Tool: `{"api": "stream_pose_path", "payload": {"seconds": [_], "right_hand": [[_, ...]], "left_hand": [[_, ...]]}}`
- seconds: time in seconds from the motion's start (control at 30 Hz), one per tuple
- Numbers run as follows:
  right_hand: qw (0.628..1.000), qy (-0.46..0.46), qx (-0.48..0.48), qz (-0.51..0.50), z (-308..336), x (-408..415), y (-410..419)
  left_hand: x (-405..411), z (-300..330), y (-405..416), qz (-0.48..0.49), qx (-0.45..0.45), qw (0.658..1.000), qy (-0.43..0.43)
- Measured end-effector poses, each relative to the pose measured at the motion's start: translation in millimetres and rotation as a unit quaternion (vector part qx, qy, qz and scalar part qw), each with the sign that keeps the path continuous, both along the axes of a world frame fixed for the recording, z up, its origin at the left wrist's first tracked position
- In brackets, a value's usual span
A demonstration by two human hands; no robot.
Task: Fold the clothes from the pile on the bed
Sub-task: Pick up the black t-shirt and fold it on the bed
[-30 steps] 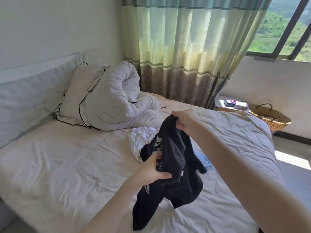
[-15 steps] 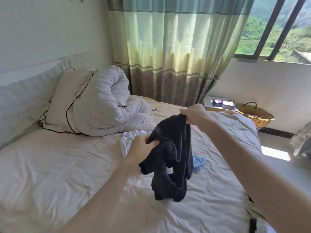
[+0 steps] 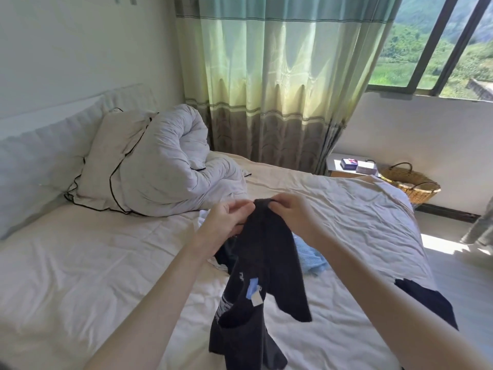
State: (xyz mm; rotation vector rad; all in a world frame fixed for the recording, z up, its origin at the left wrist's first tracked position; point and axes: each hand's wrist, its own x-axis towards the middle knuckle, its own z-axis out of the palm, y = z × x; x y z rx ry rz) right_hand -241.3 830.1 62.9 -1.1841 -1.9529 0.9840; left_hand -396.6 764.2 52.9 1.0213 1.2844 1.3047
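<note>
A black garment (image 3: 262, 276) with a small white and blue tag hangs over the bed (image 3: 93, 263). My right hand (image 3: 292, 213) pinches its top edge. My left hand (image 3: 226, 221) is beside it at the same top edge, fingers loosely spread and touching the cloth. Behind the black garment lie the pile's pieces: a light blue garment (image 3: 310, 259) and a bit of white cloth (image 3: 202, 218), mostly hidden by my hands.
A rolled white duvet (image 3: 170, 172) and a pillow (image 3: 106, 161) lie at the head of the bed. Another dark garment (image 3: 426, 300) lies at the bed's right edge. A wicker basket (image 3: 410, 184) and a low bedside table (image 3: 352, 166) stand by the window wall.
My left hand let go of the garment's middle and rose to its top edge next to my right hand. The black garment dropped open and hangs longer.
</note>
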Motion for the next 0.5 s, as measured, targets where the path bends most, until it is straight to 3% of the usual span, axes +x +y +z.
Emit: {"api": "stream_pose_path", "payload": {"seconds": [0.1,0.2,0.33,0.5], "right_hand": [[1.0,0.007,-0.028,-0.007,6,-11,2],[0.999,0.016,-0.034,-0.003,17,-27,2],[0.994,0.076,-0.069,-0.048,35,-31,13],[0.997,-0.039,0.015,-0.065,22,-19,16]], "left_hand": [[7,-30,-19,-0.014,-0.01,0.998,0.063],[12,-62,-30,0.031,-0.035,0.988,0.147],[-9,-73,-35,0.066,-0.03,0.983,0.169],[-48,-24,-24,0.058,0.011,0.972,0.23]]}}
